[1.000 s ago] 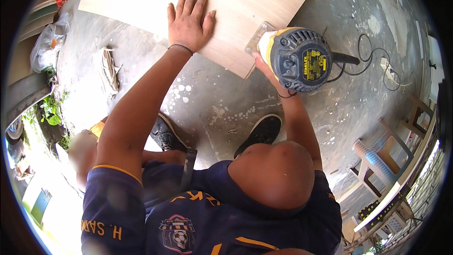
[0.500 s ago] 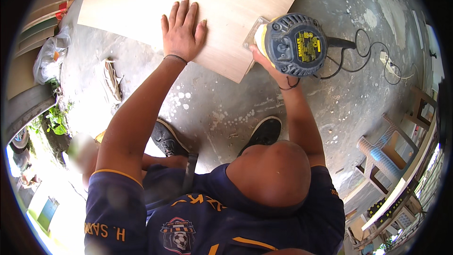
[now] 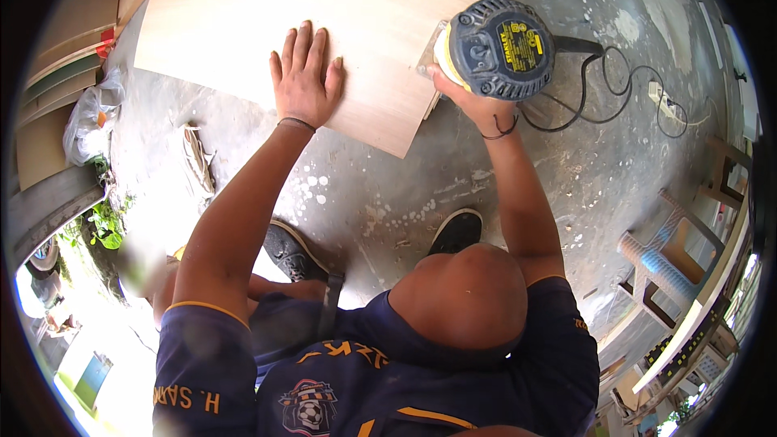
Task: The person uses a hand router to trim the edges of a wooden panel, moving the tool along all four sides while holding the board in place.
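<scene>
A pale wooden panel (image 3: 227, 48) lies over the floor, one corner pointing toward me. My left hand (image 3: 307, 89) rests flat on its near part, fingers spread, holding nothing. At the panel's right edge, my right hand (image 3: 477, 109) is wrapped around the lower body of a black and yellow trim router (image 3: 500, 48). The router's clear base sits against the panel's top at that edge. Its bit is hidden, as are most of my right fingers behind the motor housing. A black cord (image 3: 576, 45) runs from the router to the right.
The cord loops across the paint-spotted concrete floor (image 3: 388, 202) near a white plug block (image 3: 660, 95). Boards (image 3: 69, 81) and a clear plastic bag (image 3: 89, 117) stand at the left. A wooden frame-like piece (image 3: 664, 255) is at the right. My shoes (image 3: 457, 231) are below the panel.
The router, in my right hand, has moved farther away along the panel's right edge. My left hand stays on the same part of the panel; the view has shifted slightly.
</scene>
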Available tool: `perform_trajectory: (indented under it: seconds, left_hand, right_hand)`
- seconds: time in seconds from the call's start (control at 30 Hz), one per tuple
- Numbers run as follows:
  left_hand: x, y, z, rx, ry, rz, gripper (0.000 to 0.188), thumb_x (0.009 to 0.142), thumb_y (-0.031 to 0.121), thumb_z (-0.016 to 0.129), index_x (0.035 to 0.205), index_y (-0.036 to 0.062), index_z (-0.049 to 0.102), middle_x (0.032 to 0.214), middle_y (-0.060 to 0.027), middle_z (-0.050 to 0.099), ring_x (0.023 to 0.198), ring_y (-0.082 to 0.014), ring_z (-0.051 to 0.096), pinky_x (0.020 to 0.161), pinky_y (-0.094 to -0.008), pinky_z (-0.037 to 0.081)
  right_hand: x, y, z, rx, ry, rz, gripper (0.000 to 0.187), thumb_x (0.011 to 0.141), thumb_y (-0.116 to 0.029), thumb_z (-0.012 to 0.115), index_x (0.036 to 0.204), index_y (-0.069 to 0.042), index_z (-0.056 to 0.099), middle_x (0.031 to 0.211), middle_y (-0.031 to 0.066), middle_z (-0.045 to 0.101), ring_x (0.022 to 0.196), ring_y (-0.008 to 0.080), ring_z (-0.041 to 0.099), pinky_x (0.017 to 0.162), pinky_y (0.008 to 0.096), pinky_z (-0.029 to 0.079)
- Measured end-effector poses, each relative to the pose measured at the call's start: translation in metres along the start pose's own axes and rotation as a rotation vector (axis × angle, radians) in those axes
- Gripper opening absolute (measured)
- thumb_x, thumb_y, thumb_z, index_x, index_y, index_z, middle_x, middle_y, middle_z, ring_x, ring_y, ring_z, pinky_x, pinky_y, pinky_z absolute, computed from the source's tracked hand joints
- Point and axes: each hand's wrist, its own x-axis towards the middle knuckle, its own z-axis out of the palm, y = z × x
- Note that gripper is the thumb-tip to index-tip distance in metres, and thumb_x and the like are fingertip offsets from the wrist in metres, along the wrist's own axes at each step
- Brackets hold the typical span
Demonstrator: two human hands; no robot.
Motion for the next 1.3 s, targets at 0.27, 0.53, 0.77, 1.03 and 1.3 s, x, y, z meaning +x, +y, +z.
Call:
perform_trajectory:
  seconds: [0.27, 0.53, 0.77, 1.03, 1.3]
  left_hand:
    - [0.0, -0.001, -0.001, 0.005, -0.008, 0.012, 0.057, 0.095, 0.039, 0.041, 0.145, 0.0132, 0.037, 0.155, -0.0096, 0.028, 0.145, -0.0291, 0.02, 0.115, -0.0534, 0.013]
    - [0.001, -0.001, -0.004, 0.001, -0.026, 0.006, 0.056, 0.094, 0.038, 0.04, 0.143, 0.0112, 0.04, 0.155, -0.0112, 0.027, 0.144, -0.0312, 0.02, 0.115, -0.0553, 0.013]
    - [0.0, -0.001, -0.005, -0.005, -0.02, 0.023, 0.057, 0.094, 0.036, 0.042, 0.144, 0.0107, 0.038, 0.154, -0.0114, 0.03, 0.144, -0.0313, 0.022, 0.114, -0.0546, 0.013]
    - [0.001, 0.002, -0.006, -0.005, -0.035, 0.02, 0.057, 0.093, 0.036, 0.043, 0.143, 0.0091, 0.04, 0.154, -0.0126, 0.03, 0.144, -0.0322, 0.022, 0.114, -0.0548, 0.013]
    - [0.001, 0.001, -0.008, -0.022, -0.038, 0.029, 0.058, 0.093, 0.036, 0.042, 0.143, 0.0065, 0.039, 0.154, -0.0149, 0.029, 0.144, -0.0336, 0.022, 0.114, -0.0548, 0.012]
  right_hand:
    - [0.039, -0.003, -0.008, -0.096, 0.124, -0.144, 0.049, 0.058, -0.027, 0.086, 0.1, -0.007, 0.069, 0.1, 0.0062, 0.071, 0.093, 0.021, 0.068, 0.085, 0.0323, 0.053]
    - [0.054, 0.012, -0.011, -0.033, 0.106, -0.056, 0.047, 0.058, -0.025, 0.087, 0.097, -0.007, 0.068, 0.094, 0.007, 0.072, 0.082, 0.0211, 0.07, 0.074, 0.0318, 0.056]
    - [0.082, 0.029, -0.019, 0.011, 0.156, -0.068, 0.047, 0.057, -0.024, 0.088, 0.094, -0.006, 0.066, 0.088, 0.0072, 0.07, 0.078, 0.0221, 0.069, 0.071, 0.0329, 0.056]
    - [0.105, 0.06, -0.024, -0.056, 0.179, 0.012, 0.061, 0.054, -0.031, 0.09, 0.1, -0.004, 0.06, 0.096, 0.0126, 0.069, 0.086, 0.026, 0.069, 0.073, 0.0352, 0.056]
    - [0.143, 0.085, -0.034, -0.049, 0.14, 0.088, 0.058, 0.06, -0.032, 0.09, 0.104, -0.004, 0.064, 0.101, 0.0087, 0.07, 0.092, 0.02, 0.068, 0.08, 0.0325, 0.054]
